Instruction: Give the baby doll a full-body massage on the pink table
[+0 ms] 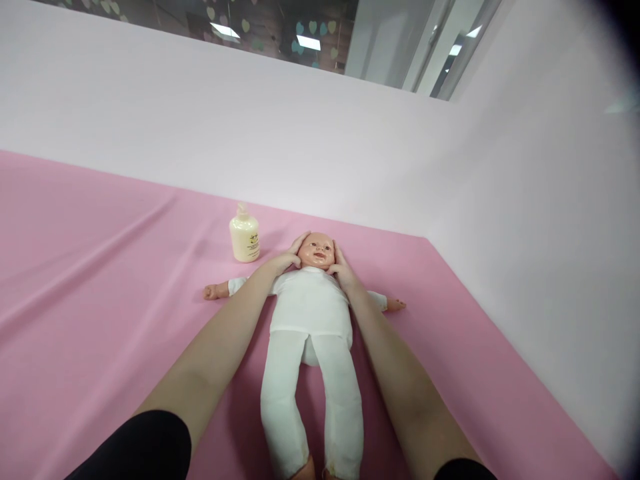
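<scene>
White walls (225, 127) rose around a pink sheet (100, 280), on which a white-clad baby doll (311, 303) lay face up, arms spread. The left hand (289, 257) and right hand (341, 265), cupped and partly open, held its head (316, 252) between them. A cream pump bottle (245, 239) stood upright near the left hand.

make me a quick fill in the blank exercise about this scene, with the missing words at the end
1. The doll lies face up on its ____, with the left hand and right hand against the sides of its head.
2. The pump bottle stands nearer the ____ hand.
3. The sheet under the doll is coloured ____.
4. The doll's shirt is coloured ____.

Missing words: back; left; pink; white.
</scene>
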Demonstrator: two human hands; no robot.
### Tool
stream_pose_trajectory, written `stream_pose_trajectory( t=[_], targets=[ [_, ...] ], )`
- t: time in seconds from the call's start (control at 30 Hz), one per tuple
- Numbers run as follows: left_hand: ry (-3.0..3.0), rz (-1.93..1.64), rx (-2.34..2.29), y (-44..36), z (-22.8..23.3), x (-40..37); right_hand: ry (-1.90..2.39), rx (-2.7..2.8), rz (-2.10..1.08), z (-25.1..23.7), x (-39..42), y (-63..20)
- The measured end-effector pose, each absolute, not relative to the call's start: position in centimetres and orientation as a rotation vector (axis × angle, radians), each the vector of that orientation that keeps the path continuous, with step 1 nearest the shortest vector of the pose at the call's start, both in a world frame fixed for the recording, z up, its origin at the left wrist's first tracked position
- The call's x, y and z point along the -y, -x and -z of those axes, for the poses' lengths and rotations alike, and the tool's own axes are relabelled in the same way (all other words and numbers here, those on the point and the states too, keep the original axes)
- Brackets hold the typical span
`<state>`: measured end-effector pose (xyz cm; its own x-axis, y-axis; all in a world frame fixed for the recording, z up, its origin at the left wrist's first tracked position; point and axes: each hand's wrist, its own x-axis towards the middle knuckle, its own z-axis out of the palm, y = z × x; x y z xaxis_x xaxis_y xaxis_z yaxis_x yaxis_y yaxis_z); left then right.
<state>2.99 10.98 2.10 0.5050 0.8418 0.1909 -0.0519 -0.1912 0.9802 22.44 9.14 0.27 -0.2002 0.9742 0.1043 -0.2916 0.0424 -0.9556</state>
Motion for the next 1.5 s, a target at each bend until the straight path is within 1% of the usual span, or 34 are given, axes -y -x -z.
stream_pose_trajectory(
  t=[0.17, 0.33, 0.6, 0.8, 1.0, 1.2, 1.5],
  targets=[
    [-1.51, -0.956, -0.672, -3.1, -2.2, -10.9, 0.801, 1.106, -1.446, -0.8, -8.6, -22.1],
    [-1.498, -0.932, -0.603, -2.9, -2.1, -10.9, 0.85, 1.198, -1.479, -0.5, -8.6, -22.7],
    [-1.511, -0.898, -0.566, -2.8, -2.7, -10.3, 0.976, 1.413, -1.339, -0.1, -9.2, -23.4],
    [-1.496, -0.871, -0.619, -2.8, -3.1, -9.9, 1.0, 1.442, -1.309, 0.2, -9.4, -23.4],
    [-1.532, -0.896, -0.616, -2.7, -2.5, -10.5, 0.934, 1.436, -1.312, 0.6, -9.5, -23.5],
    [-1.579, -0.876, -0.737, -2.6, -2.8, -10.2, 0.901, 1.432, -1.33, 0.6, -9.6, -23.5],
    [-1.563, -0.901, -0.842, -3.2, -3.5, -9.5, 0.978, 1.369, -1.286, 0.4, -9.6, -22.6]
  ],
)
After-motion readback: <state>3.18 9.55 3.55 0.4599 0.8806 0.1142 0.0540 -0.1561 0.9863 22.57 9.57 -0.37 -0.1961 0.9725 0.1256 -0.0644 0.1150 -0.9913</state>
